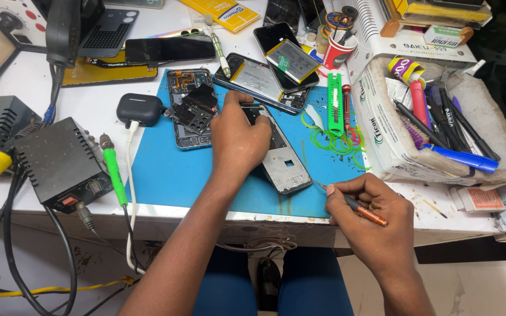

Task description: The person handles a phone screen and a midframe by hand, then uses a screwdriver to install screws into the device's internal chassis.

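My left hand point(238, 136) presses down on the upper part of an opened phone frame point(285, 165) that lies on the blue work mat point(171, 172). Its fingers cover the frame's top end. My right hand point(370, 219) is at the table's front edge, right of the frame, closed around a small screwdriver point(359, 209) with an orange handle. The screwdriver tip points toward the frame's lower right corner, just short of it. A second dismantled phone point(190, 108) with loose black parts lies left of my left hand.
A white box of pens and tools point(440, 126) stands on the right. Behind the mat lie several phones, a phone battery point(291, 60), a green cutter point(335, 102) and a red cup point(339, 51). A black earbud case point(140, 109), soldering station point(60, 164) and green-handled iron point(114, 169) occupy the left.
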